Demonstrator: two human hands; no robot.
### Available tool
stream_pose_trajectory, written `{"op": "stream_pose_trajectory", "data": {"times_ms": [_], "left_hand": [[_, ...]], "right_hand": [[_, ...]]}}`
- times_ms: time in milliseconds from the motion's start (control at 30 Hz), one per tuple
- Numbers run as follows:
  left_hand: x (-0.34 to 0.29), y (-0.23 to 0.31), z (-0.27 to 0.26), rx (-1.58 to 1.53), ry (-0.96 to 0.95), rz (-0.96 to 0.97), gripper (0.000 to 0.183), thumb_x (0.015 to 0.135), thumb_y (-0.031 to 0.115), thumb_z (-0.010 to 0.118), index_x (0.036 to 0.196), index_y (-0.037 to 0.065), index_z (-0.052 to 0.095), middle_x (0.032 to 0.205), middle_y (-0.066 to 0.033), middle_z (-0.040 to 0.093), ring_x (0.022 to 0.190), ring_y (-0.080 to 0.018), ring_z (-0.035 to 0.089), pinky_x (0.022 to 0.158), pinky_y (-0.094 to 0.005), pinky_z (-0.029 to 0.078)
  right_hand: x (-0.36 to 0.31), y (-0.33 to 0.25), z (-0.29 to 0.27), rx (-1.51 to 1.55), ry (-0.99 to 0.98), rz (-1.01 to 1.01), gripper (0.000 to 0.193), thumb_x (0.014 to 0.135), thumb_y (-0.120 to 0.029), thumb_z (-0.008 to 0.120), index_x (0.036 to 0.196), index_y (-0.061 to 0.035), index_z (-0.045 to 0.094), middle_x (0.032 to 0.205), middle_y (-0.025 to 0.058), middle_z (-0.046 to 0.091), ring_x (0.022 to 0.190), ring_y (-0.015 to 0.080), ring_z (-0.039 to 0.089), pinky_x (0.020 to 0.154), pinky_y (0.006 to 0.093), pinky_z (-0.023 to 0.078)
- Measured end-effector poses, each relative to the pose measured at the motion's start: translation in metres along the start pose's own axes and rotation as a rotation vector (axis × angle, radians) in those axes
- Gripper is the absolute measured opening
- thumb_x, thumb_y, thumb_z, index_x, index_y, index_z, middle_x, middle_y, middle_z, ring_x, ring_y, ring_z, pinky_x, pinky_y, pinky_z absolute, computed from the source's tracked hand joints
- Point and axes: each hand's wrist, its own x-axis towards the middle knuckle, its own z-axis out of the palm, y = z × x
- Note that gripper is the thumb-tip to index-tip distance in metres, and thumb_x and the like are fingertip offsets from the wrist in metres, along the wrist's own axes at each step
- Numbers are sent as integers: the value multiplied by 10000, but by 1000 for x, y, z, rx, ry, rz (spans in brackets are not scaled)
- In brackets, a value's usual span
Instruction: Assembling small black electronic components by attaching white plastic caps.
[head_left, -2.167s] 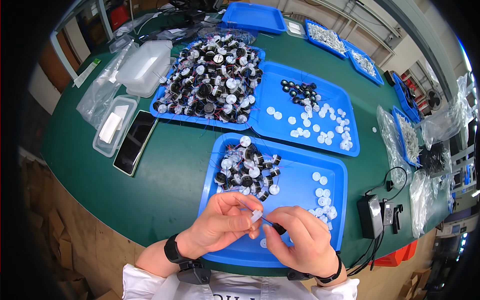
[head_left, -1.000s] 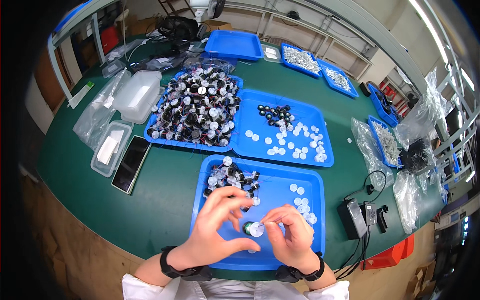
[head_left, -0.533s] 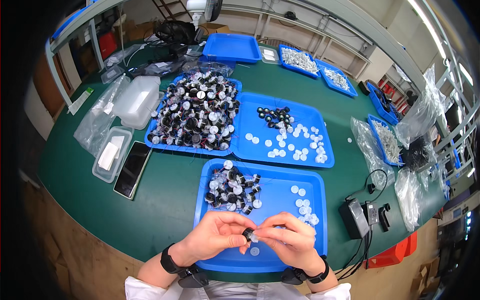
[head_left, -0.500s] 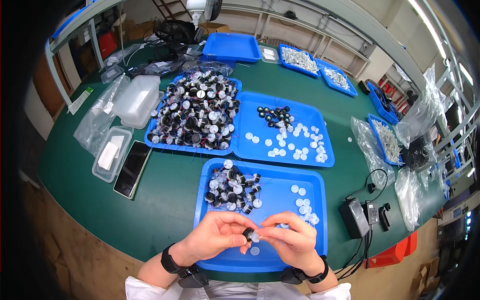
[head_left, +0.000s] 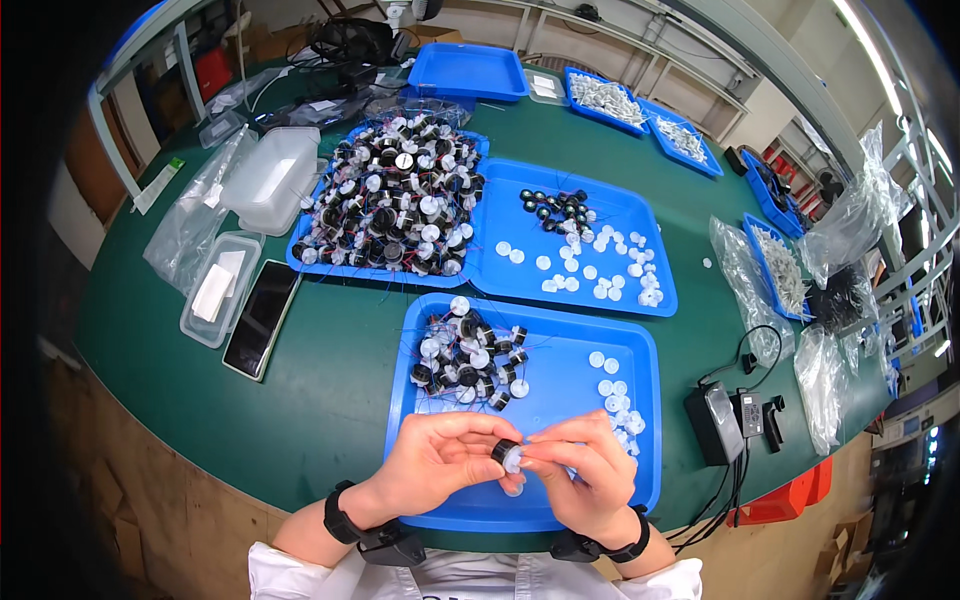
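Above the near blue tray (head_left: 560,350), my left hand (head_left: 435,465) is closed round a small black cylindrical part (head_left: 505,452), thumb and fingers on its sides. A white plastic cap (head_left: 513,461) sits at the end of the part that faces right. My right hand (head_left: 585,470) is closed too, its thumb and fingertips pinching at the cap. On the left side of the tray lies a heap of black cylindrical parts (head_left: 467,375) with white caps and thin wires. Loose white caps (head_left: 613,388) lie along its right side, and my fingers partly hide one below.
Beyond it stand a blue tray (head_left: 298,250) heaped with wired parts and a blue tray (head_left: 560,290) of loose caps and black pieces. A phone (head_left: 262,318) and clear plastic boxes (head_left: 272,185) lie left; power adapters (head_left: 714,425) with cables and plastic bags (head_left: 818,390) lie right.
The black part has turned slightly in my fingers, and its white cap now faces more to the right. The whole view has shifted a little, the trays appearing higher.
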Motion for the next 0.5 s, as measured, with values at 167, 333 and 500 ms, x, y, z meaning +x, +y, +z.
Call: {"op": "stream_pose_trajectory", "data": {"times_ms": [167, 333, 500], "left_hand": [[-3, -4, -5, 59, -33, 22, 335, 823, -73, 561, 1152, -96, 502, 1032, -197, 599, 866, -256, 636, 760, -318, 533], [-5, -7, -3, 113, -38, 88, 307, 817, -93, 553, 1123, -96, 526, 1086, -198, 586, 894, -280, 633, 766, -348, 548], [-5, -12, 0, -1, -21, 65, 302, 816, -99, 550, 1118, -90, 537, 1102, -204, 577, 886, -282, 635, 774, -358, 551]], "right_hand": [[-1, 5, -1, 197, -38, 63, 196, 619, -9, 728, 801, -57, 672, 798, 25, 631, 676, 149, 576, 602, 267, 371], [-3, 1, -10, -74, -15, -134, 221, 589, 16, 703, 795, -61, 681, 814, 18, 637, 671, 139, 561, 606, 287, 336], [-13, 1, 1, -49, 116, -154, 217, 577, 31, 690, 769, -68, 672, 825, 5, 636, 656, 130, 520, 603, 295, 315]]}}
